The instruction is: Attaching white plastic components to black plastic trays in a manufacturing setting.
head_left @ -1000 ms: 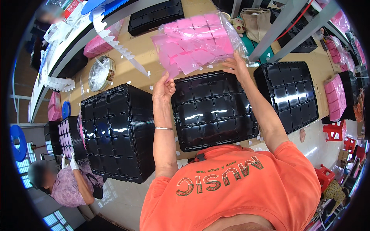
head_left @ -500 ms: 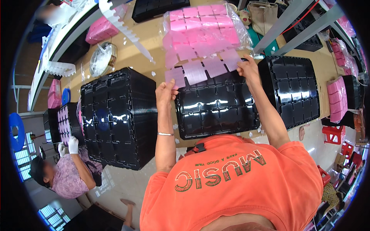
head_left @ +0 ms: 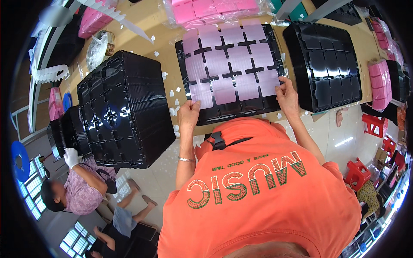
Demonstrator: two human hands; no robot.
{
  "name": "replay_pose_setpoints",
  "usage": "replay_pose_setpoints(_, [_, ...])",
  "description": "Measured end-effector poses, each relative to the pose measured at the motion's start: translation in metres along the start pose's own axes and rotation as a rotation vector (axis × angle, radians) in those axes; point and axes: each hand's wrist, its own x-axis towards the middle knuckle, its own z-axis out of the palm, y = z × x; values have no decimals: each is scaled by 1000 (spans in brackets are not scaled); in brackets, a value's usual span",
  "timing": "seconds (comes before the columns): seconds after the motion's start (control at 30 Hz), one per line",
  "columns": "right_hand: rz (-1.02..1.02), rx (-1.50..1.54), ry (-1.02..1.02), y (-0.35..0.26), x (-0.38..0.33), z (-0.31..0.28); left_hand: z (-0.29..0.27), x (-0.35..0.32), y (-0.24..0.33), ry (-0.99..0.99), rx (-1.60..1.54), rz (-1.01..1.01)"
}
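Observation:
A thin pink sheet point(head_left: 223, 58) with cross-shaped cutouts lies over most of a black plastic tray point(head_left: 241, 108). Bare black compartments show along the tray's near edge. At the sheet's near left corner my left hand point(head_left: 188, 115) pinches its edge between thumb and fingers. My right hand point(head_left: 286, 98) grips the near right corner in the same way. The sheet looks nearly flat, and black crosses of the tray show through its cutouts.
Tall stacks of black trays stand to the left point(head_left: 142, 107) and right point(head_left: 322, 69). A plastic-wrapped pile of pink sheets point(head_left: 211, 10) lies at the back. White scraps dot the tabletop point(head_left: 170, 77). At far left, a co-worker's white-gloved hand point(head_left: 71, 157) touches dark trays.
Both hands have come toward me, drawing the pink sheet from above the tray's far edge down across it. The co-worker's pink-covered tray now looks dark.

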Motion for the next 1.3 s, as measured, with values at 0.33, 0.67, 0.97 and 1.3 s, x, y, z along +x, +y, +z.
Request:
replay_pose_setpoints(0.33, [-27,-258,-47,4,-18,-5,5,-29,-3,34,326,45])
replay_pose_setpoints(0.67, [-3,-348,-79,4,-25,-15,7,-33,-8,49,452,58])
replay_pose_setpoints(0.97, [-113,-498,-64,20,-26,-9,6,-40,0,65,500,62])
replay_pose_setpoints(1.3, [-105,-662,-9,13,-32,-26,0,-57,-12,204,578,121])
